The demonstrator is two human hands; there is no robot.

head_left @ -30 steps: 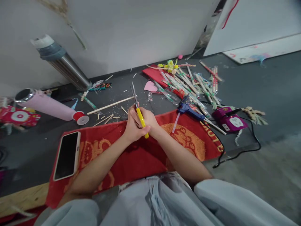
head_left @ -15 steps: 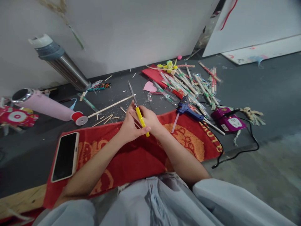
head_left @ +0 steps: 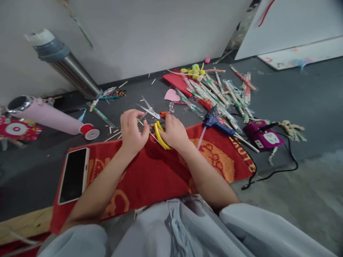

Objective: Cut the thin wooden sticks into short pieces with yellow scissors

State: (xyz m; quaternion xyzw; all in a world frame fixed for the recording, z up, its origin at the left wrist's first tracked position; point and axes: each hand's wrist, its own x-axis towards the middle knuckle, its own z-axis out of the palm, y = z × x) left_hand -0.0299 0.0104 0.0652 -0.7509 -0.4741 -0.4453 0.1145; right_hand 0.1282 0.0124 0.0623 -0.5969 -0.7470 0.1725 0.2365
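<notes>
My right hand (head_left: 174, 132) grips a pair of scissors by the yellow handles (head_left: 158, 136); their metal blades (head_left: 150, 110) are spread apart and point away from me. Just to the left, my left hand (head_left: 133, 130) is curled with thumb and fingers close together. A short bit of thin wooden stick (head_left: 143, 116) shows at its fingertips; the remainder is hidden by the hand. Below and between both hands, another thin stick (head_left: 152, 136) lies slanting over the edge of the red towel (head_left: 150, 178). Short cut sticks (head_left: 114, 135) are scattered left of my left hand.
A blue glue gun (head_left: 218, 125) rests right of my hands, near a purple power socket (head_left: 264, 135) with a black cable. Behind lie many wrapped sticks (head_left: 211, 92) and a pink paper heart (head_left: 172, 95). Leftward are a phone (head_left: 73, 175), a ribbon spool (head_left: 90, 132), a pink bottle (head_left: 50, 116) and a steel flask (head_left: 72, 67).
My hands have moved apart, the left one leftward. The scissors have gone from closed to spread blades. The long stick that lay across the table on the left no longer shows there.
</notes>
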